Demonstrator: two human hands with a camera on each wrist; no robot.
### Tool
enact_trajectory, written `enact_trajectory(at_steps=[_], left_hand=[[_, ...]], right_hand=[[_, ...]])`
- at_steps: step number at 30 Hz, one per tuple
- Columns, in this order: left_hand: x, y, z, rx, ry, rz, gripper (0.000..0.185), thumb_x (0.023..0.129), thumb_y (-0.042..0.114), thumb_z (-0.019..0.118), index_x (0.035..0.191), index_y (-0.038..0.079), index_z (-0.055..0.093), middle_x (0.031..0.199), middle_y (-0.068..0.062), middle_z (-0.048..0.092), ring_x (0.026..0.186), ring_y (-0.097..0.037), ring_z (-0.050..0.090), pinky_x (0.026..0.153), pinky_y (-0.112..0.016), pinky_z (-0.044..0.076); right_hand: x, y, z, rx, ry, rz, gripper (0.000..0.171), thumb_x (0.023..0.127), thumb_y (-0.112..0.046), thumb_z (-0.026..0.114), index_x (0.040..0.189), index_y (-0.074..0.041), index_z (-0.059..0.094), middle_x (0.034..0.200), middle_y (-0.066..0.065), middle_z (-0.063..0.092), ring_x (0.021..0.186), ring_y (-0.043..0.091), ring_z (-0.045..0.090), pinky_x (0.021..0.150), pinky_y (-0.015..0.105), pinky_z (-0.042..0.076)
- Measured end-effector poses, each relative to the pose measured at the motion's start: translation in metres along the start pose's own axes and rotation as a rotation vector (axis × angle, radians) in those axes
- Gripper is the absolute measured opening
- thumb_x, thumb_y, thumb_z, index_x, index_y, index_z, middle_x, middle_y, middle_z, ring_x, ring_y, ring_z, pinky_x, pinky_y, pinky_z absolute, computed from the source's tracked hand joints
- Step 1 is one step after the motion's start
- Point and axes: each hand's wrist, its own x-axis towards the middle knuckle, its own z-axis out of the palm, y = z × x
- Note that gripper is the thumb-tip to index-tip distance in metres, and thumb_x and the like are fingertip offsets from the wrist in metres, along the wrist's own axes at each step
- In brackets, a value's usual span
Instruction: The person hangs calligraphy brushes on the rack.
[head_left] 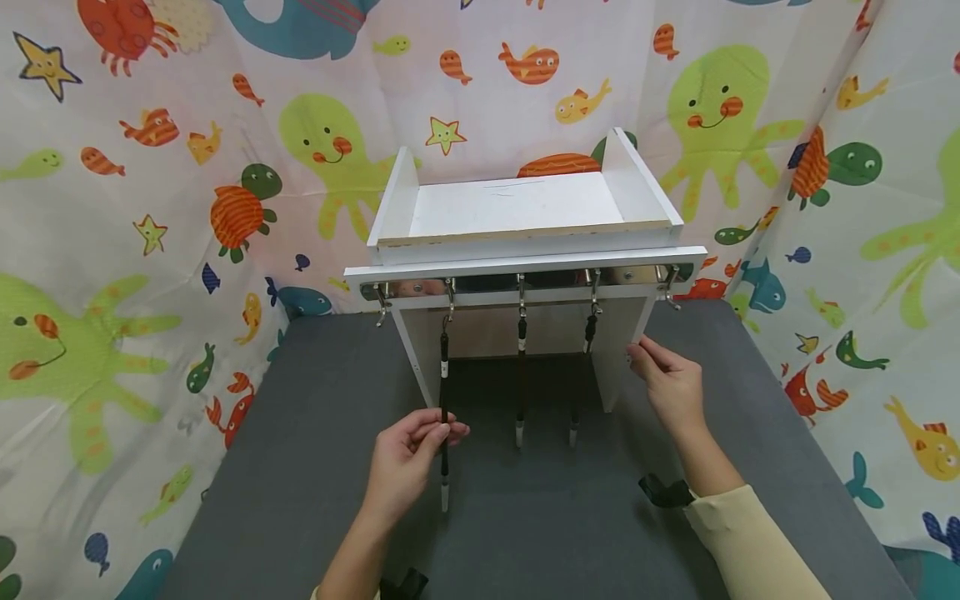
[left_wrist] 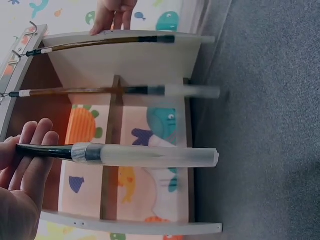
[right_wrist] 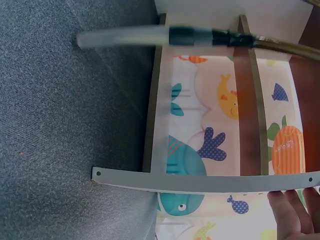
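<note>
A white wooden rack (head_left: 525,208) stands on a grey table, with a row of metal hooks (head_left: 521,287) under its front rail. Three brushes hang from the hooks by their loops. My left hand (head_left: 438,431) pinches the dark handle of the leftmost brush (head_left: 444,392) between thumb and fingers; its clear cap (left_wrist: 160,156) points down, clear of the table. The middle brush (head_left: 521,375) and the right brush (head_left: 583,367) hang free. My right hand (head_left: 643,354) rests with straight fingers on the rack's right side panel (right_wrist: 200,182); those fingers (left_wrist: 112,17) show behind the panel.
The grey table (head_left: 300,467) reaches round the rack on all sides. A curtain printed with sea animals (head_left: 150,208) closes in the back and both sides. The rack's top tray (head_left: 517,204) holds nothing. A black wrist strap (head_left: 663,492) sits on my right forearm.
</note>
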Motion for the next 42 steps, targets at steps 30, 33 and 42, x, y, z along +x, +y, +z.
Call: enact_trajectory(at_steps=[30,33,42], left_hand=[[0.003,0.006,0.007,-0.059,0.16,0.002,0.015,0.087,0.003,0.077,0.098,-0.004,0.07,0.094,-0.023,0.076,0.082,-0.026,0.077,0.077,-0.036,0.063],[0.003,0.006,0.008,-0.042,0.187,0.004,0.015,0.086,0.003,0.079,0.097,-0.003,0.071,0.092,-0.022,0.076,0.079,-0.025,0.077,0.076,-0.035,0.063],[0.001,0.004,0.007,-0.013,0.244,-0.003,0.017,0.08,0.006,0.084,0.093,0.0,0.074,0.088,-0.018,0.077,0.075,-0.022,0.076,0.074,-0.032,0.063]], right_hand=[[-0.001,-0.008,0.0,0.027,0.008,-0.023,0.038,0.096,-0.022,0.071,0.13,-0.006,0.067,0.105,-0.016,0.074,0.09,-0.003,0.071,0.078,0.014,0.056],[-0.008,-0.022,0.001,0.025,0.003,-0.015,0.038,0.096,-0.019,0.07,0.13,-0.002,0.066,0.104,-0.016,0.073,0.089,-0.003,0.071,0.078,0.014,0.056],[-0.011,-0.028,0.002,0.021,0.002,-0.021,0.038,0.096,-0.021,0.07,0.129,-0.001,0.067,0.107,-0.01,0.074,0.091,-0.004,0.071,0.078,0.015,0.056]])
